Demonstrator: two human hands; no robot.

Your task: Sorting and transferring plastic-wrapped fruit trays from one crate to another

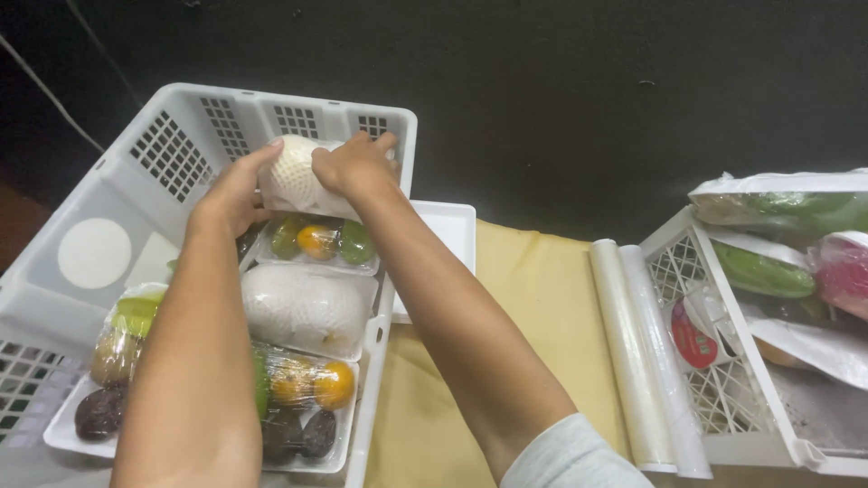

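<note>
While the big white crate (117, 194) holds wrapped fruit trays (312, 239), the left hand (237, 185) and right hand (357, 164) clasp a foam-netted wrapped tray (294, 176) over its far end, fingers curled and pressed on both sides; plastic film rolls (646, 352) lie well apart.

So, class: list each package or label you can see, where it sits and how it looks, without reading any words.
Foam-netted white pack: held by left hand and right hand, over the white crate.
Wrapped fruit trays: inside that crate, green, orange.
Round white label: crate's left wall.
Red round label: right crate.
</note>
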